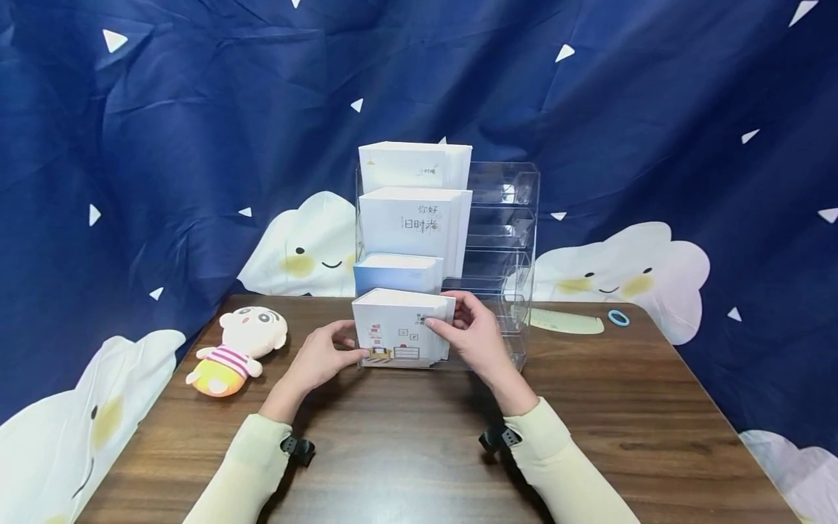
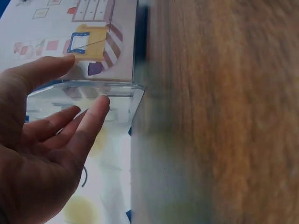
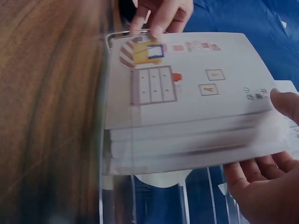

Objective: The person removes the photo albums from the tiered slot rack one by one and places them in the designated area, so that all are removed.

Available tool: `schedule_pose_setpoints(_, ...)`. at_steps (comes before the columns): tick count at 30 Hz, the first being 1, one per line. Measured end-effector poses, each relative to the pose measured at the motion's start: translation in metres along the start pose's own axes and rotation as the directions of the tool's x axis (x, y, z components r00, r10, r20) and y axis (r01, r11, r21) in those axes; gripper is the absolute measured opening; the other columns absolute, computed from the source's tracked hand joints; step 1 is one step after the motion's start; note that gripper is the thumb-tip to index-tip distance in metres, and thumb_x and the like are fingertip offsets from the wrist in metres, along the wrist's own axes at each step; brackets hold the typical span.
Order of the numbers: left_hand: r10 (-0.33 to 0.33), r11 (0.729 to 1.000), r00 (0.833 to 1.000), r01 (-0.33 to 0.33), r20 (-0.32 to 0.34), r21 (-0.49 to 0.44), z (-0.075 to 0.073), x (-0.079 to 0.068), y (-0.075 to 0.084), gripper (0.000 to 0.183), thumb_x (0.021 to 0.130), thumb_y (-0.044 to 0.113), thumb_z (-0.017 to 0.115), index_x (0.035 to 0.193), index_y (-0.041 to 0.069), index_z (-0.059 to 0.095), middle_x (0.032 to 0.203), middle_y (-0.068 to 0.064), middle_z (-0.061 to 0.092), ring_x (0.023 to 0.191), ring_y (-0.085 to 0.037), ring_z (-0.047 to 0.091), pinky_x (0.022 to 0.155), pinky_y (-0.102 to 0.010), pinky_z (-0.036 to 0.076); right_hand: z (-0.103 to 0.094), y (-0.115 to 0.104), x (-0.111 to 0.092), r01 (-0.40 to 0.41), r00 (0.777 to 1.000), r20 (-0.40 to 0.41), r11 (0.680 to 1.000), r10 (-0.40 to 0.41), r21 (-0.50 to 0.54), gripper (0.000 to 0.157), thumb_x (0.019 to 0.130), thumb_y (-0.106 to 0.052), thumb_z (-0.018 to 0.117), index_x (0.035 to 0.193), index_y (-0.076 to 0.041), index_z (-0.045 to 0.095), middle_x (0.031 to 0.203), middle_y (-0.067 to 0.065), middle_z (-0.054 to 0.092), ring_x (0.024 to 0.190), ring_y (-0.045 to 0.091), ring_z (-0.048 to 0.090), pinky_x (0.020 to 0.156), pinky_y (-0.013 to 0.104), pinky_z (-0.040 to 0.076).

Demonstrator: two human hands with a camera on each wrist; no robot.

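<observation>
A clear acrylic rack (image 1: pixel 497 240) holds stacks of white booklets on its left side, tier above tier. In the lowest tier, the front booklets (image 1: pixel 393 327) have a furniture drawing on the cover. My right hand (image 1: pixel 478 338) grips that stack at its upper right, thumb on the cover and fingers behind, as the right wrist view shows. At the lower left corner is my left hand (image 1: pixel 327 356). Its thumb lies at the cover in the left wrist view, while its loosely extended fingers (image 2: pixel 91 126) are beside the rack's clear side wall.
Higher tiers carry a blue-covered booklet stack (image 1: pixel 396 273) and larger white booklets (image 1: pixel 406 225). A plush doll (image 1: pixel 236 353) lies on the table (image 1: pixel 393 451) at left. Right of the rack are a pale comb (image 1: pixel 566 321) and a blue ring (image 1: pixel 618 317). A blue curtain (image 1: pixel 196 109) hangs behind.
</observation>
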State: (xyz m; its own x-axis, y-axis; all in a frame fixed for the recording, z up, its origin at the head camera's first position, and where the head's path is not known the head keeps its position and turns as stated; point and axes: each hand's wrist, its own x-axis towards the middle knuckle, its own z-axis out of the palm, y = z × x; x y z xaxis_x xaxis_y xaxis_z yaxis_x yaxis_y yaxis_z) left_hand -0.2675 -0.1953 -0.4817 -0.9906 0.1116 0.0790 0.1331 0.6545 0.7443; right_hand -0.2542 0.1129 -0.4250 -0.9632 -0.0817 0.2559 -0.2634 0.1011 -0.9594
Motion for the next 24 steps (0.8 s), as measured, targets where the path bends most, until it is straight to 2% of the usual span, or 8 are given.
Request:
schedule_pose_setpoints(6,0.015,1.0,1.0,-0.015,0.006,-0.01,0.0,0.001,0.001,0.06,0.096,0.035,0.091,0.145,0.007,0.071,0.114,-0.01,0.086,0.11,-0.025,0.08,0.099,-0.048,0.06,0.004,0.005,0.001,0.019,0.998,-0.066,1.0,-0.019,0.006,0.043,0.092,-0.001,0.089,0.131,0.002,0.07,0.119,0.025,0.077,0.096,0.005,0.071,0.085,0.015,0.059)
schedule_pose_setpoints(15,0.035,0.999,0.999,-0.035,0.017,-0.027,-0.003,0.0,-0.003,0.059,0.096,0.036,0.09,0.145,0.008,0.072,0.113,-0.01,0.086,0.11,-0.024,0.081,0.096,-0.045,0.061,0.01,0.006,0.0,0.085,0.988,-0.13,0.996,-0.082,0.018,0.037,0.093,-0.001,0.089,0.127,0.002,0.074,0.108,0.017,0.076,0.093,0.007,0.069,0.08,0.016,0.059)
schedule_pose_setpoints(24,0.038,0.999,0.999,-0.037,0.036,-0.033,-0.005,0.001,-0.003,0.059,0.097,0.033,0.089,0.146,0.005,0.071,0.104,-0.007,0.086,0.097,-0.017,0.078,0.086,-0.034,0.058,0.014,0.005,-0.002,0.128,0.979,-0.16,0.992,-0.123,0.019,0.031,0.095,0.002,0.086,0.124,0.004,0.073,0.109,0.025,0.077,0.091,0.004,0.071,0.08,0.015,0.06)
